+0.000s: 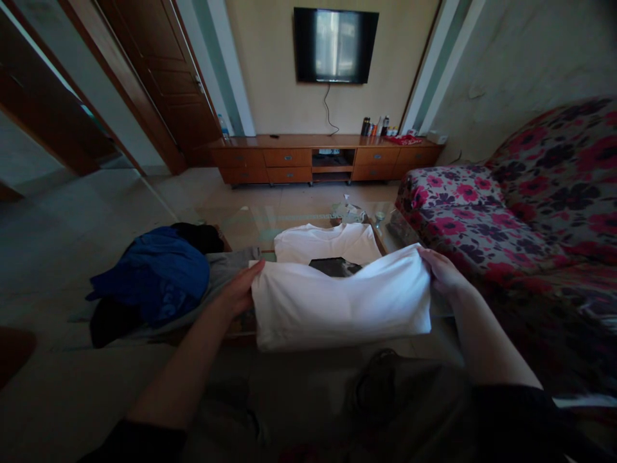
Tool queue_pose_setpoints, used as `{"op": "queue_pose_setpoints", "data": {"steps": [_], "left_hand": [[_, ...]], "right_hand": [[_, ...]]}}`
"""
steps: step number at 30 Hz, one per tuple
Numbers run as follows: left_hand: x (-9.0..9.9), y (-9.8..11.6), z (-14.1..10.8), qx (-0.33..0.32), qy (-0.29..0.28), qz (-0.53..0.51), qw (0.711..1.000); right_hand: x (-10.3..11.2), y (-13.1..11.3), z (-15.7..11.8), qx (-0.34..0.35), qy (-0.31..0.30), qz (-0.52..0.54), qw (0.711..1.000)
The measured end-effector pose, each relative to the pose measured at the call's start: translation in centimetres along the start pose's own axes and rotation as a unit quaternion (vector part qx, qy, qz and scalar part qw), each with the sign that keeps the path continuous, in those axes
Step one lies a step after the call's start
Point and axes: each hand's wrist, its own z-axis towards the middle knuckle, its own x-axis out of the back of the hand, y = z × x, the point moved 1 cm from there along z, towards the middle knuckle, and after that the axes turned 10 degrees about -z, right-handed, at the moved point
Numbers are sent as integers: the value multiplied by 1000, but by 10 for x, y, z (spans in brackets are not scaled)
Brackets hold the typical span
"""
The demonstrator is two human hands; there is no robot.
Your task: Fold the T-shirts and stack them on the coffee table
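A white T-shirt [337,308] with a dark print on its chest lies on the glass coffee table [241,222]. Its lower part is lifted and folded over toward the neckline, covering some of the print. My left hand [242,287] pinches the fold's left corner. At the opposite corner, my right hand [442,273] grips the fabric between thumb and fingers. The raised edge sags a little between both hands. Left of the shirt sits a heap of clothes, with a blue garment [164,267] on top and grey and black cloth around it.
Near the table's far edge are crumpled pale items [348,211] and a small glass [380,217]. A flowered sofa [463,199] borders the right side. Beyond stands a wooden TV cabinet [289,157] with several bottles, below a wall-mounted television [336,45]. My knees are close below the table.
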Motion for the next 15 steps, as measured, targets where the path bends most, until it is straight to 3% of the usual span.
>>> {"op": "queue_pose_setpoints", "data": {"steps": [3, 6, 11, 15], "left_hand": [[7, -24, 39, -19, 90, 56, 994], [19, -45, 58, -12, 126, 138, 982], [30, -53, 67, -37, 147, 189, 970], [31, -53, 68, -89, 142, 207, 964]], "right_hand": [[-25, 33, 18, -97, 93, -74, 988], [-33, 64, 23, -138, 114, -144, 973], [-23, 81, 30, -66, 70, -201, 975], [-20, 80, 37, 27, 115, -273, 955]]}}
